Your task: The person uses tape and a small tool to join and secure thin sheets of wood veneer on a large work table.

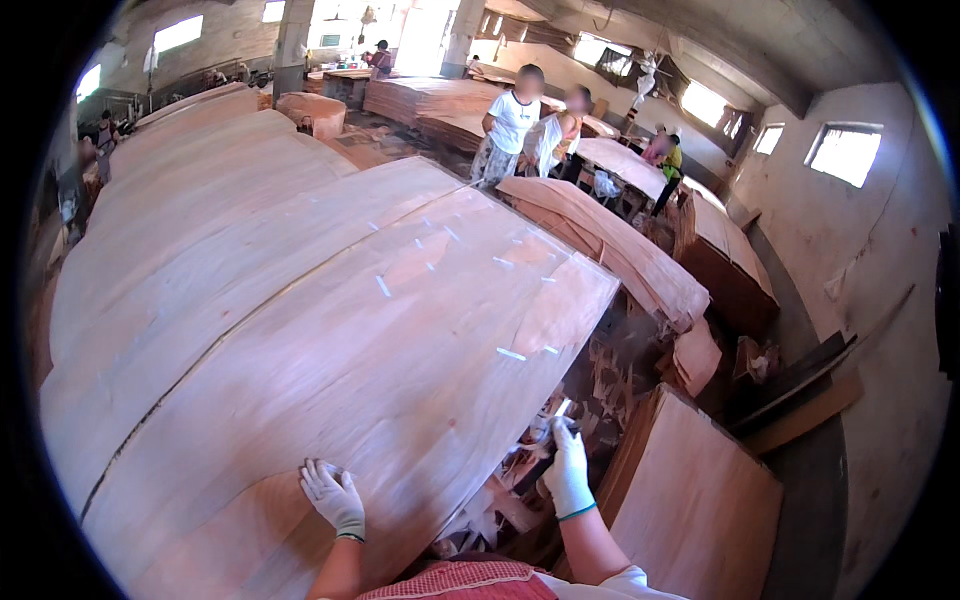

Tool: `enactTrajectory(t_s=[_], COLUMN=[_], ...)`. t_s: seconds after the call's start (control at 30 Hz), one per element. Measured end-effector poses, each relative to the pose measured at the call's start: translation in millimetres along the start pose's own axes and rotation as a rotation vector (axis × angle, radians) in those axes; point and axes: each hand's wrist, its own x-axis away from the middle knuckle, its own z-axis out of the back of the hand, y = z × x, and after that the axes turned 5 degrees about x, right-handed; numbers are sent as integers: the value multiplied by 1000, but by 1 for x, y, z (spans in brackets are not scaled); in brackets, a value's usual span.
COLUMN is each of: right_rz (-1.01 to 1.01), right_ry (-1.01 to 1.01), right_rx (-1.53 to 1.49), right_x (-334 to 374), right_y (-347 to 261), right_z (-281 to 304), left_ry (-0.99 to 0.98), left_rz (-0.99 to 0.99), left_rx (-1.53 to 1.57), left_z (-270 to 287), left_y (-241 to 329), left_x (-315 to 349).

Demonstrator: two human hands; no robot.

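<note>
My left hand, in a white glove, lies flat with fingers spread on a large pinkish-brown wood veneer sheet. Beyond the sheet's right edge, my right hand, also gloved, is closed round a small dark tool with a bright, flat, blade-like tip. The tool's exact kind is too small to tell. Several short white tape strips are stuck to the far part of the sheet. A long dark seam runs along the veneer surface, left of my left hand.
Veneer scraps litter the gap beside my right hand. A stack of sheets stands at the near right, another bent pile beyond. Dark boards lean at the right wall. Two people stand farther off; others are among distant stacks.
</note>
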Motion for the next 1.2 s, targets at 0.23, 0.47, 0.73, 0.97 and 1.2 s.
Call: enactTrajectory(t_s=[0.23,0.47,0.73,0.97,1.2], right_rz=[-223,-419,-125,-181,-158], right_ry=[-241,-796,-1347,-1374,-1154], right_rx=[19,467,575,-537,-624], right_x=[33,95,95,78,63], right_y=[6,9,-18,-66,-46], right_z=[2,-16,-11,24,61], left_ry=[-391,-982,-975,-966,-970], left_rz=[-488,-1149,-1550,-1655,-1642], left_rx=[263,678,272,75,55], left_z=[35,-54,-50,-40,-37], left_y=[82,111,110,109,114], left_x=[-2,44,51,48,49])
